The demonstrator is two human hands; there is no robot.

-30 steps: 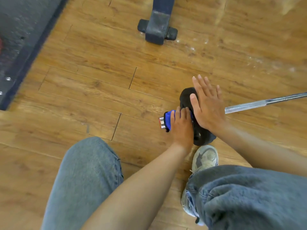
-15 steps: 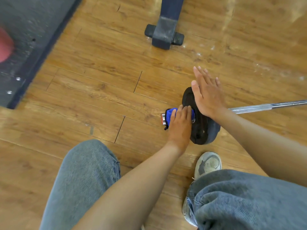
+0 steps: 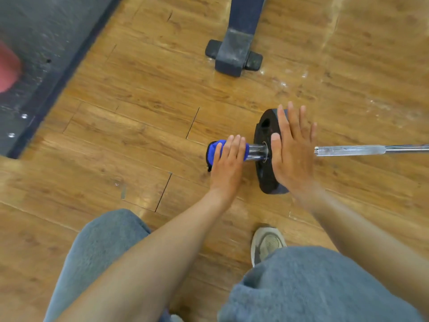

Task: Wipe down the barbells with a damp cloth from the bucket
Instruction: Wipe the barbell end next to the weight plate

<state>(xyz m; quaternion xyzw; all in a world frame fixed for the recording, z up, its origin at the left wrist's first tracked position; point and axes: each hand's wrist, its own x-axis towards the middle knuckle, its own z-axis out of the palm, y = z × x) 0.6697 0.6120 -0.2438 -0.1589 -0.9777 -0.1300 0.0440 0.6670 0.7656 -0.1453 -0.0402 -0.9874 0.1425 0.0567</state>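
The barbell [image 3: 348, 150] lies on the wooden floor [image 3: 139, 108]. Our left hand [image 3: 228, 162] grasps the blue cloth [image 3: 214, 151] wrapped around its sleeve end. Our right hand [image 3: 291, 151], fingers straight, presses flat against the black plate [image 3: 263, 135].

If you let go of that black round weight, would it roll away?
Probably. The black weight plate stands on its round edge on the smooth wooden floor, steadied by the right hand. It looks thick and solid, so it is likely heavy.

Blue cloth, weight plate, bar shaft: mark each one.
blue cloth [image 3: 214, 151], head view, on the exposed end left of the fingers.
weight plate [image 3: 264, 131], head view, on its black face.
bar shaft [image 3: 352, 150], head view, on the bare steel.
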